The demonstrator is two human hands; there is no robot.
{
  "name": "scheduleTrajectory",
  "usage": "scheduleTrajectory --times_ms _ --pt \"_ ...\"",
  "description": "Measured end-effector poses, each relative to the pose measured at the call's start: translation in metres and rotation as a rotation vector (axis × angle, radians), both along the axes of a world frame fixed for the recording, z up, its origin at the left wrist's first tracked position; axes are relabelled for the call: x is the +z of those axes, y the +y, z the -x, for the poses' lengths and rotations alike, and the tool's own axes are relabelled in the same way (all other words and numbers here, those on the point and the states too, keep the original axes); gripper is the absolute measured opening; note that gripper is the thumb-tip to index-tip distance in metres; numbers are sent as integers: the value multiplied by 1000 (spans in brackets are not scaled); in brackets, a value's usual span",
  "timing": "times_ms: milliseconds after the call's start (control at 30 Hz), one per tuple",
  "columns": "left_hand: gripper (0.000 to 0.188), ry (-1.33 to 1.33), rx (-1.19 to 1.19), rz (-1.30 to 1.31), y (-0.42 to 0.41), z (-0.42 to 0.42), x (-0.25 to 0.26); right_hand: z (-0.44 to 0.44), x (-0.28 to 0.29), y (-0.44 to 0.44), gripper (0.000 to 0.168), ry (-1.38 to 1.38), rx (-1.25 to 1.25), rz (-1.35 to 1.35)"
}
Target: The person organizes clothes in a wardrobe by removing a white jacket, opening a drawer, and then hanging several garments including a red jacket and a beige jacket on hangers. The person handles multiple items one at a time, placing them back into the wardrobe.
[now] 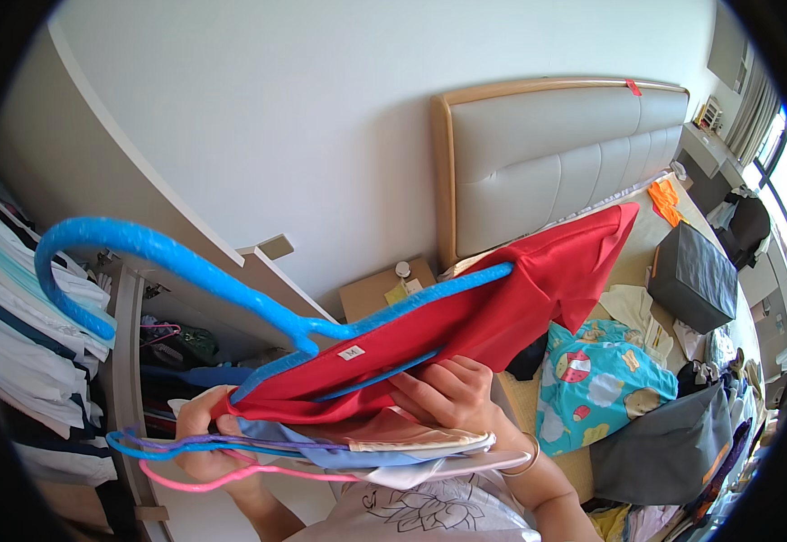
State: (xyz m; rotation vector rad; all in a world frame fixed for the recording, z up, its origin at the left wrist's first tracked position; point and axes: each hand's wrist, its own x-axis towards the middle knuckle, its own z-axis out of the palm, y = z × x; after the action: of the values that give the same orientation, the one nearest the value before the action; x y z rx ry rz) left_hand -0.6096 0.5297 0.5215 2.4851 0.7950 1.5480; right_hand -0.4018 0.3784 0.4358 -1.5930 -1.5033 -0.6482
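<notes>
A red satin garment (481, 318) is spread on a blue hanger (400, 305), whose large hook points left, close to the camera. Inside its neckline is a small white label. My left hand (200, 433) grips the garment's near shoulder and the hanger end. Under it, a purple hanger (183, 444), another blue hanger (129, 447) and a pink hanger (197, 484) carry light-coloured garments, including a pale blue one (281, 437). Several of these seem held by the same hand. My right hand (451, 393) pinches the red fabric at the neckline's lower edge; its fingertips are partly hidden.
At left stands an open wardrobe with hanging white clothes (27, 366). A bedside table (359, 291) adjoins the padded headboard (562, 149). On the bed lie a turquoise patterned cloth bundle (603, 386), a dark grey box (695, 278), a grey fabric piece (664, 447) and an orange cloth (665, 202).
</notes>
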Motion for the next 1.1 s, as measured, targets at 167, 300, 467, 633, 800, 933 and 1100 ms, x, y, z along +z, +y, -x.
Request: scheduleTrajectory --times_ms 167,300,467,633,800,933,1100 --pt "20 32 13 -15 6 2 3 4 4 -1 16 289 -6 -156" --pt "18 36 4 33 5 3 4 14 11 -3 13 1043 87 -87" --pt "21 48 -18 77 1 -5 9 6 13 -4 17 1382 223 -62" --pt "23 48 -17 87 -1 -5 9 5 13 -6 18 1436 263 -27" --pt "24 41 -8 71 -4 -7 11 6 11 -8 13 1255 178 -30" --pt "24 29 -3 61 -5 -8 8 1 5 -10 16 884 94 -68" --pt "25 26 23 31 -8 -8 8 3 3 -11 27 772 -46 -147"
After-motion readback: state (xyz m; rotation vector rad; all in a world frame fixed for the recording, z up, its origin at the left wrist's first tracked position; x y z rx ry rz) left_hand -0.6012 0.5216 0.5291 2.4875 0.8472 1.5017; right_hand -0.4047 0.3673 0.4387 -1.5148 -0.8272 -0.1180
